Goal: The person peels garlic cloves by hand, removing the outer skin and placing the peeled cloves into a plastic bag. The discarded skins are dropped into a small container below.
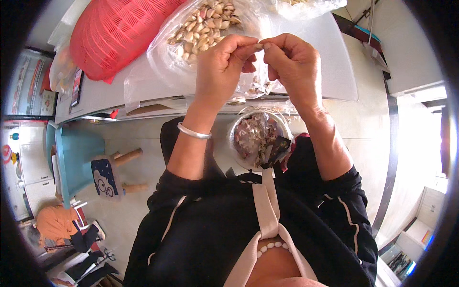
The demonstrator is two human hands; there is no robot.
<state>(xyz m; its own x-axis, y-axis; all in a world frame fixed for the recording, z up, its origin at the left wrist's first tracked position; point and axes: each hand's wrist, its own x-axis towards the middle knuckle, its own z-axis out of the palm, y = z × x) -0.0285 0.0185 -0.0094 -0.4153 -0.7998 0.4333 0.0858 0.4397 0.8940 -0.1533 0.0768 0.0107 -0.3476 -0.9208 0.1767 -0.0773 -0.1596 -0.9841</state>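
My left hand and my right hand meet fingertip to fingertip over the table's near side. Pinched between them is a small garlic clove, mostly covered by the fingers. Just beyond my left hand, a clear plastic bag lies spread with a heap of garlic cloves in it, most in their skins and a few pale and smooth. Scraps of garlic skin lie below my hands near the table edge. Under that edge, a white bucket holds papery skins and dark plastic.
A red plastic basket lies tipped on the white table, with a phone to its left. Another plastic bag is at the back. On the left floor are a small stool and blue bin; a person in orange is beyond.
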